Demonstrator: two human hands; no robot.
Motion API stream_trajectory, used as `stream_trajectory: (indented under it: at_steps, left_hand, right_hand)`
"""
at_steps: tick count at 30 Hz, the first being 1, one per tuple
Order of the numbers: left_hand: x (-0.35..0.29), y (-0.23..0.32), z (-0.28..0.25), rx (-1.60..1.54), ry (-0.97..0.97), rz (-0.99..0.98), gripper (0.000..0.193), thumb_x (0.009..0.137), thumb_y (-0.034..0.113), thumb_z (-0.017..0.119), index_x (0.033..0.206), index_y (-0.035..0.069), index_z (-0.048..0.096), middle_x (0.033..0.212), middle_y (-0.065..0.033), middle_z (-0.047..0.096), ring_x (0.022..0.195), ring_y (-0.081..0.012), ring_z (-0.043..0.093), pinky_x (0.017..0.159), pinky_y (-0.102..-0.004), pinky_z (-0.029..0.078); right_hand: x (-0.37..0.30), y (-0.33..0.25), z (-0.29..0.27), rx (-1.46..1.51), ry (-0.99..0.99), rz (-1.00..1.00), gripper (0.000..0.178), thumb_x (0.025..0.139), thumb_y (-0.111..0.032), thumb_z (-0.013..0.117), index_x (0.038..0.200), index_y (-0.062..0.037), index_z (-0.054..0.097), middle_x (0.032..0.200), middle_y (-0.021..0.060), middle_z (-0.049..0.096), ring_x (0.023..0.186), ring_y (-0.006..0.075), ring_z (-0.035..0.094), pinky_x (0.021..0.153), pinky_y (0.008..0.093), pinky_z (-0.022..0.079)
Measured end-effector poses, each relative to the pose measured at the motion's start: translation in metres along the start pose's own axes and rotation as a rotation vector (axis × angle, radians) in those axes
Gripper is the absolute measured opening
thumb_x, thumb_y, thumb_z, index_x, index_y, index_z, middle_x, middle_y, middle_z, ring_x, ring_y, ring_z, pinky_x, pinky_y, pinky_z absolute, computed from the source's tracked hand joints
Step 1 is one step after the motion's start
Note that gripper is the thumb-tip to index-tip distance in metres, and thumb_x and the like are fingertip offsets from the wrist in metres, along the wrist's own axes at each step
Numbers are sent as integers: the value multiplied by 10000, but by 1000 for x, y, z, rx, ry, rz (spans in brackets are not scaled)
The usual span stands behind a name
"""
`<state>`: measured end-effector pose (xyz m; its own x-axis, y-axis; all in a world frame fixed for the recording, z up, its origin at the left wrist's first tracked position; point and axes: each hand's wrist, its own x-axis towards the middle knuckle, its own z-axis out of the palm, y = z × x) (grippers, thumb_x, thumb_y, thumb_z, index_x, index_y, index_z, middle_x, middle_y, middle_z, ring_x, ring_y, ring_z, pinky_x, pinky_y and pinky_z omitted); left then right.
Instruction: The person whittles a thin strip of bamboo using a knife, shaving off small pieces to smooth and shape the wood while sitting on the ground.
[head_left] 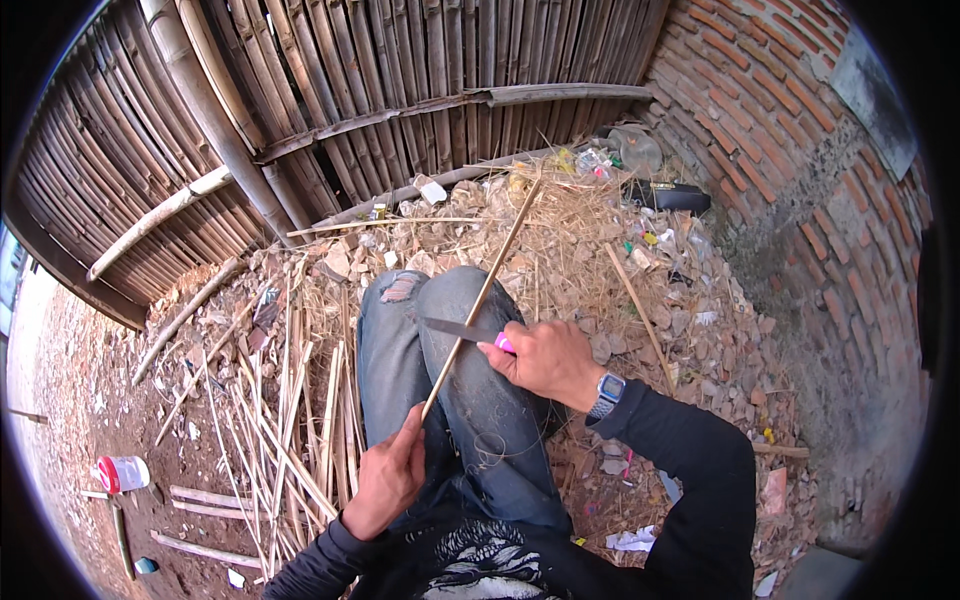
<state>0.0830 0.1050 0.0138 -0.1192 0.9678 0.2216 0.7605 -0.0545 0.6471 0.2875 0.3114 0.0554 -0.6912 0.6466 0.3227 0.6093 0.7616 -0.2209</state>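
Note:
A long, thin bamboo strip [505, 248] slants up and away across my jeans-covered knees. Its near end is pinched in my left hand [388, 472], thumb and fingers closed on it. My right hand [550, 360] is wrapped round the pink handle [505, 343] of a knife [452, 327]. The blade points left and crosses the strip at about its middle, over my right thigh; whether the edge bites into the bamboo I cannot tell. Thin curled shavings [490, 445] cling to the jeans below the knife.
Many split bamboo strips [290, 430] lie loosely piled on the ground to my left. Beyond them sits a white tub with a red lid [122, 474]. A bamboo fence [400, 70] stands ahead, a brick wall [800, 180] on the right. Rubble, straw and litter [580, 200] cover the ground between.

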Motion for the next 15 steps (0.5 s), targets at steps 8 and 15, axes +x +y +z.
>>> stream_trajectory:
  at_steps: [8,15]
  left_hand:
    - [-17,5,-4,-163,-8,-58,434,934,-25,613,1366,-33,573,794,-296,661,657,-440,680,589,-459,527]
    - [-33,-5,-2,-167,29,-50,400,930,-32,624,1328,-56,597,705,-264,634,581,-400,663,539,-436,506]
  right_hand:
    - [27,50,-10,-13,15,190,574,1033,-511,510,696,-75,672,530,184,602,518,390,649,493,487,526]
    - [48,63,-7,-70,34,206,579,1010,-577,511,780,-84,711,554,191,621,524,378,666,490,505,528]
